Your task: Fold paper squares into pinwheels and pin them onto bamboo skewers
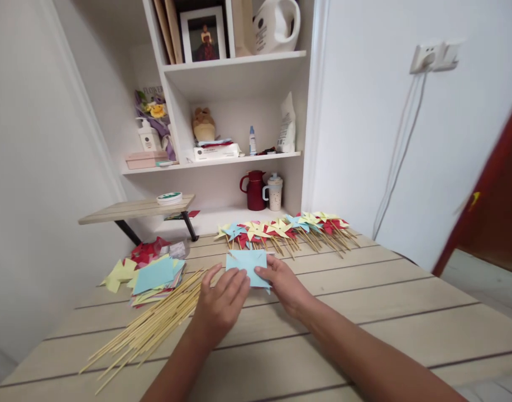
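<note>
Both hands, the left hand [222,298] and the right hand [281,282], meet on a paper square [247,265] lying on the bench [364,312]. Left of the grip lie the skewers [155,324], with the paper stack [153,276] behind them. Behind the grip runs the row of pinwheels [281,229], and behind that stands the shelf unit [234,106].

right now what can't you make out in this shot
Head view, the only one:
- Blue paper: near edge hidden under left hand and right hand; any cuts too small to tell.
- Paper pile: lower sheets covered by the top ones.
- Pinwheels: overlapping, no count possible.
- Red panel: blurred, cut off by right edge.
- Bottle: label too small.
</note>
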Tool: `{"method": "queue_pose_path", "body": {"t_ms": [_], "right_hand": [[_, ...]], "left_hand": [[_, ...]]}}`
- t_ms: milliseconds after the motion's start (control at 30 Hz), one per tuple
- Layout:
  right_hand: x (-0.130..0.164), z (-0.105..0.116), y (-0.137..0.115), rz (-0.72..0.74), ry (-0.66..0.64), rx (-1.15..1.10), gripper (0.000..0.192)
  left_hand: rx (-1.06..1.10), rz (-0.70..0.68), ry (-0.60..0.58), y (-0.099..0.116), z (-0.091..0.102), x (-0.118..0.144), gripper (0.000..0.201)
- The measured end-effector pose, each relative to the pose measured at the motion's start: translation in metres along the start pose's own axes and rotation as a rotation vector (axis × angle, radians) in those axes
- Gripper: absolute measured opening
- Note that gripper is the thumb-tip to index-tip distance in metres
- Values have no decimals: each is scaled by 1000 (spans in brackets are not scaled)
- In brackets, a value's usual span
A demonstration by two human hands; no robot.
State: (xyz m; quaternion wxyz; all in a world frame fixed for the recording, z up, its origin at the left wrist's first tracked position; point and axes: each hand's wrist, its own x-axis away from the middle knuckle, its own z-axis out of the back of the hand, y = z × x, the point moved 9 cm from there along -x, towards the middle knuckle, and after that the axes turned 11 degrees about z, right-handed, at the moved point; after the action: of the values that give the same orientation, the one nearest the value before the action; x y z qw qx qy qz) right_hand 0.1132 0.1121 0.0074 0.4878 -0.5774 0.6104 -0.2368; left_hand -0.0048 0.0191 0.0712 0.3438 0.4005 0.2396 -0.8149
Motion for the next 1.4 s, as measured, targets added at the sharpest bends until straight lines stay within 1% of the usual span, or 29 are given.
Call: {"method": "queue_pose_path", "body": {"t_ms": [67,100,133,167,200,233,267,300,333,367,400,467,533,633,733,900,967,1033,1133,1233,1300,1333,1400], "right_hand": [[-6,14,-1,14,68,42,38],[-9,21,-3,28,89,63,38],[-11,26,-7,50,106,87,38],[-13,30,-12,76,113,112,38],[-14,33,-17,102,114,138,38],[-15,36,-22,123,109,166,38],[-16,37,-27,140,103,193,38],[-16,38,-30,152,94,219,38],[-16,39,-33,157,83,245,38],[-16,40,-35,163,77,275,39],[-16,41,-37,171,72,310,40],[-16,42,-41,199,63,389,40],[-16,42,-44,234,57,470,38],[-17,43,-48,274,46,544,32],[-17,45,-47,279,45,551,29],[-17,47,-46,291,52,539,31],[-16,45,-47,309,41,545,31],[-15,42,-49,327,16,566,29],[-13,33,-52,354,-34,620,24],[-12,29,-55,371,-47,679,20],[-11,28,-56,366,-45,696,20],[-11,28,-55,357,-43,679,21],[-11,29,-53,326,-27,584,27]], "left_hand": [[50,74,37,-4,-2,-11,30],[100,164,77,-11,-2,-16,27],[167,292,127,-21,-3,-20,25],[255,454,185,-36,-6,-21,25],[367,650,244,-53,-12,-17,27],[515,847,282,-68,-23,-8,32],[702,1033,312,-81,-39,3,37],[892,1192,338,-88,-56,16,43],[1041,1321,365,-92,-71,28,47],[1162,1413,363,-93,-84,38,49],[1266,1474,376,-94,-93,45,50],[1419,1465,361,-93,-100,49,52],[1496,1409,306,-90,-100,45,56],[1531,1362,183,-83,-100,37,62],[1553,1340,82,-76,-104,31,66],[1589,1293,5,-67,-107,27,67],[1590,1239,-39,-61,-106,22,65],[1590,1179,-112,-51,-105,17,58],[1607,1152,-204,-37,-105,14,48],[1626,1168,-242,-31,-109,17,43],[1582,1205,-254,-32,-115,22,40],[1540,1237,-239,-35,-117,25,38],[1462,1303,-151,-46,-118,31,34]]}}
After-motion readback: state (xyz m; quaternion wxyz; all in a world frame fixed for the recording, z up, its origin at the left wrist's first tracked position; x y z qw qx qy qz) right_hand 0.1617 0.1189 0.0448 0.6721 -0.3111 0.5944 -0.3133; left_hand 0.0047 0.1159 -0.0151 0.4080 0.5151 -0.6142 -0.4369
